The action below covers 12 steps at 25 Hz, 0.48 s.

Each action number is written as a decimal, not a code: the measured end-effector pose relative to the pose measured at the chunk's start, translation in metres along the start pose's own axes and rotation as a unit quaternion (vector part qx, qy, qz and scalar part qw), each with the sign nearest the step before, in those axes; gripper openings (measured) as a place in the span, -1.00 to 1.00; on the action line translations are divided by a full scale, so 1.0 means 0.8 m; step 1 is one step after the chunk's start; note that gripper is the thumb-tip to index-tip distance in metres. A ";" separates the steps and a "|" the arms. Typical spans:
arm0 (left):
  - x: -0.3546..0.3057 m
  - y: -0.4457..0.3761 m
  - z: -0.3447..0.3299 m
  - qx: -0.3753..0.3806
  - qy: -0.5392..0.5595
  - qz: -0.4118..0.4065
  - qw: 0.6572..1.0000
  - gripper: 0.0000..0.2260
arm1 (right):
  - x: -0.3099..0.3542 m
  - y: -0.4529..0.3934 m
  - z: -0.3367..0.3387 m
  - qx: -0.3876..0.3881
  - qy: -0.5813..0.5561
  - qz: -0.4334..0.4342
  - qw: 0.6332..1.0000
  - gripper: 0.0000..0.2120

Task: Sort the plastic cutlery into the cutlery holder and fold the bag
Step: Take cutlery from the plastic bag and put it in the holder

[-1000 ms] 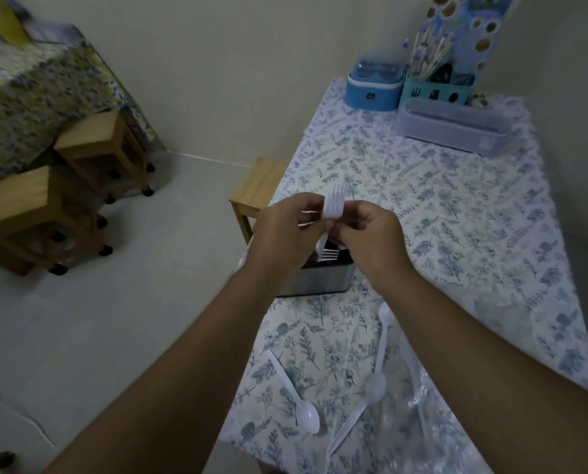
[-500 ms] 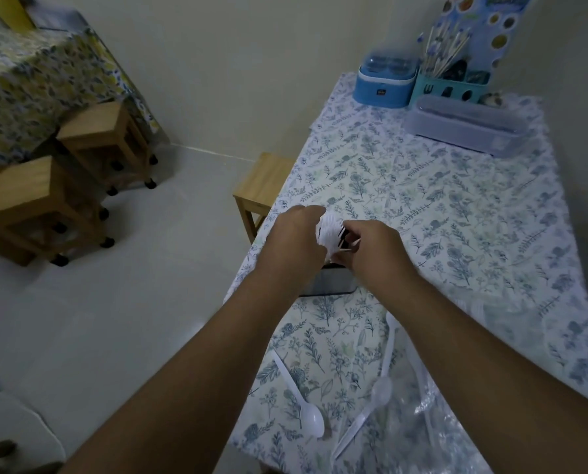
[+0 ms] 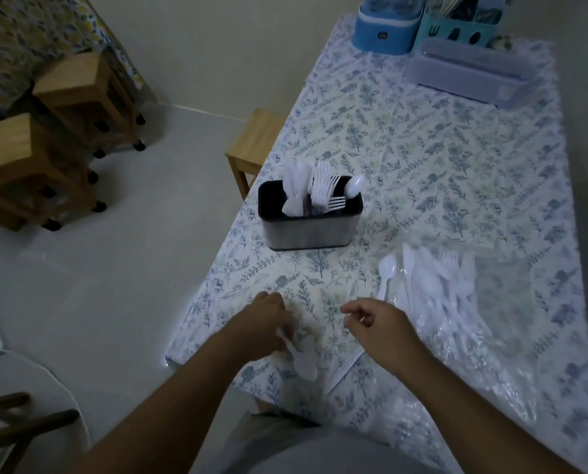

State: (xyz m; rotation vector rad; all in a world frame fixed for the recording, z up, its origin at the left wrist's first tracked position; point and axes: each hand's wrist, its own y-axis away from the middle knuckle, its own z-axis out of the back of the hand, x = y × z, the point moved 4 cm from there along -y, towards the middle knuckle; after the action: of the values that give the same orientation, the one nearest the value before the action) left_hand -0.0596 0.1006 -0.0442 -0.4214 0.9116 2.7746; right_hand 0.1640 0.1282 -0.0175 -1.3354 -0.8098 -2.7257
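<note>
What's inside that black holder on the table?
The cutlery holder holds white plastic forks, spoons and other white pieces standing upright. Their handles and the holder's bottom are hidden by its walls.

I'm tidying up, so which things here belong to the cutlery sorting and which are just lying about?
Job: holder, cutlery in it, spoon in left hand, loose cutlery, bag.
Lying about: blue box, teal caddy, clear case, stools.

Flower-print table [image 3: 422,159]: cutlery holder [image 3: 309,227], seemingly bagged cutlery [image 3: 436,285].
</note>
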 end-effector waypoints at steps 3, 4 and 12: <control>0.000 0.001 -0.003 -0.087 0.110 0.013 0.990 -0.86 | -0.026 0.013 -0.005 -0.006 -0.019 -0.034 0.999 -0.89; -0.005 0.003 0.002 -0.126 0.185 0.036 0.974 -0.88 | -0.033 0.016 -0.003 -0.017 -0.058 -0.049 0.997 -0.86; -0.132 -0.022 0.002 -0.088 0.428 0.007 0.900 -0.93 | -0.048 0.043 0.026 -0.100 -0.301 -0.111 0.942 -0.85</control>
State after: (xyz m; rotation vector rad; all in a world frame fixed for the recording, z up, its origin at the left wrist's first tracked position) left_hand 0.0440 0.1058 -0.0187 -1.7525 0.7739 2.6519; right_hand 0.2113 0.0995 -0.0197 -2.3208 -0.7432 -2.6195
